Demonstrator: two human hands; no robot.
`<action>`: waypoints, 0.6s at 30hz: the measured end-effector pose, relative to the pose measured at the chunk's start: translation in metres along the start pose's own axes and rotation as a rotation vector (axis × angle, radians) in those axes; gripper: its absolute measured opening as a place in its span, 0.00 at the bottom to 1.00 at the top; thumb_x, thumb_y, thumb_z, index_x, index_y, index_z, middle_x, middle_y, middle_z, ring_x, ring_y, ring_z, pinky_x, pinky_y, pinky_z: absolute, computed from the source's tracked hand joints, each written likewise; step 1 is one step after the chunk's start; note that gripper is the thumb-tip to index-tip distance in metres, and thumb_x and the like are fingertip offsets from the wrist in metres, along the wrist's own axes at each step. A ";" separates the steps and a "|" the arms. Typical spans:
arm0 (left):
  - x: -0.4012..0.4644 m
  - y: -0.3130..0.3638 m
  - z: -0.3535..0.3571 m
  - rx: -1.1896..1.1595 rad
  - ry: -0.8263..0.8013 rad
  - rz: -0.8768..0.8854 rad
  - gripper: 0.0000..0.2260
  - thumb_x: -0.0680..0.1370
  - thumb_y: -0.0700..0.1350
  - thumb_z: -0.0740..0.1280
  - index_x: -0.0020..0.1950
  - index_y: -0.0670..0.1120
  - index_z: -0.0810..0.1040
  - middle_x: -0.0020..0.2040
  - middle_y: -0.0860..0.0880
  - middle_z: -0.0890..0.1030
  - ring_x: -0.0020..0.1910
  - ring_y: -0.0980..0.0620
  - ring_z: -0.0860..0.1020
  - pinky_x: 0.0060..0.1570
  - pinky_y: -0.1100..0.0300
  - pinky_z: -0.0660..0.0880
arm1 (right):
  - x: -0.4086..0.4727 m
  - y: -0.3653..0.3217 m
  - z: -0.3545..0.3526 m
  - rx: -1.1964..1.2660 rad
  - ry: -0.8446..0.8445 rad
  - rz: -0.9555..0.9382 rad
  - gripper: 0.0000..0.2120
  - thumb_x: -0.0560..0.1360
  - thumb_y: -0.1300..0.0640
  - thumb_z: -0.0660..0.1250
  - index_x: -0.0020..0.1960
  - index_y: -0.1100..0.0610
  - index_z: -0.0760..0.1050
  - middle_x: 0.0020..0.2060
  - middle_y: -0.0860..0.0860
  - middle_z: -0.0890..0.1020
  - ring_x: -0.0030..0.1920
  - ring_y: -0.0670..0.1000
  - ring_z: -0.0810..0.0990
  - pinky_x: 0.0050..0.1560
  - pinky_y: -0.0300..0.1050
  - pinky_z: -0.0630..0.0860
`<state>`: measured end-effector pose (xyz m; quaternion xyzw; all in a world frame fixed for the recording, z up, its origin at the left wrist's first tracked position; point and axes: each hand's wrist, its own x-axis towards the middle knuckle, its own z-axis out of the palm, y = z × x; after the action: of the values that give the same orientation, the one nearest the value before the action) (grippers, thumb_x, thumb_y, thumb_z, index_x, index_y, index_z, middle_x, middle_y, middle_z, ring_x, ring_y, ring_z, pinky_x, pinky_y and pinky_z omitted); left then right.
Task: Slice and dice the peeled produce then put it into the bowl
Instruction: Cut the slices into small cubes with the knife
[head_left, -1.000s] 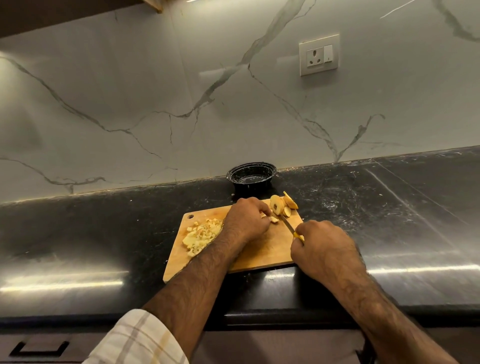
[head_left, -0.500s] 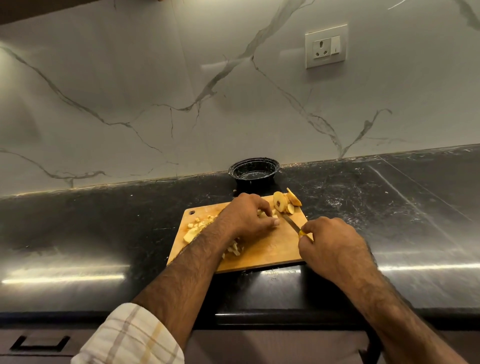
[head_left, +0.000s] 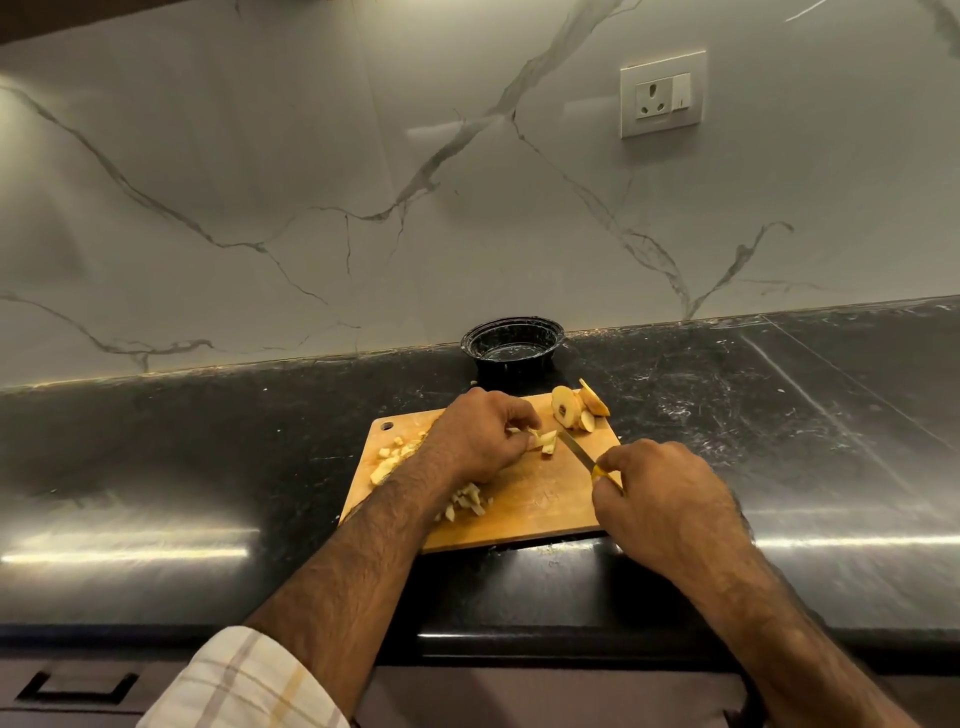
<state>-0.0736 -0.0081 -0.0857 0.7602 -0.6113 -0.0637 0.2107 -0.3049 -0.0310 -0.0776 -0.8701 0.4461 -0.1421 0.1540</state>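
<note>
pinching produce strips (head_left: 543, 440) on cutting board (head_left: 540, 499), left hand (head_left: 480, 439) fingers curled; right hand (head_left: 660, 499) gripping knife (head_left: 576, 449).

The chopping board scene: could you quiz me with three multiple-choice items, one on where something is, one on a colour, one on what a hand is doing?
1. Where is the bowl?
A. behind the chopping board, by the wall
B. on the board
C. at the counter's front edge

2. What colour is the knife handle?
A. red
B. yellow
C. white

3. What is the left hand doing?
A. hanging idle
B. lifting the bowl
C. holding a piece of produce on the board

Answers: 1 A, the bowl stands past the board's far edge. 2 B, yellow shows at the right hand. 3 C, its fingers pinch the piece beside the blade.
</note>
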 end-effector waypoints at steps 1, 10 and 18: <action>0.000 -0.001 0.000 0.006 0.004 -0.001 0.11 0.81 0.49 0.72 0.63 0.55 0.84 0.58 0.55 0.85 0.58 0.57 0.81 0.63 0.54 0.80 | 0.001 0.001 0.000 0.001 0.000 0.006 0.13 0.80 0.47 0.63 0.61 0.47 0.80 0.42 0.45 0.80 0.41 0.45 0.80 0.41 0.44 0.81; 0.001 -0.004 0.002 0.065 -0.019 -0.033 0.07 0.81 0.48 0.71 0.57 0.56 0.86 0.59 0.57 0.83 0.60 0.56 0.78 0.65 0.47 0.78 | 0.004 0.001 0.007 -0.007 0.001 0.015 0.13 0.80 0.46 0.62 0.61 0.47 0.80 0.41 0.44 0.79 0.40 0.44 0.79 0.37 0.41 0.77; -0.001 0.001 -0.001 -0.027 -0.142 -0.082 0.29 0.83 0.34 0.64 0.77 0.61 0.72 0.67 0.59 0.82 0.71 0.57 0.75 0.70 0.51 0.75 | 0.003 0.005 0.006 0.000 0.009 0.021 0.14 0.80 0.46 0.62 0.62 0.47 0.80 0.40 0.44 0.79 0.40 0.44 0.79 0.36 0.41 0.75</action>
<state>-0.0741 -0.0074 -0.0845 0.7750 -0.5924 -0.1344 0.1743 -0.3046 -0.0356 -0.0850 -0.8649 0.4557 -0.1443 0.1533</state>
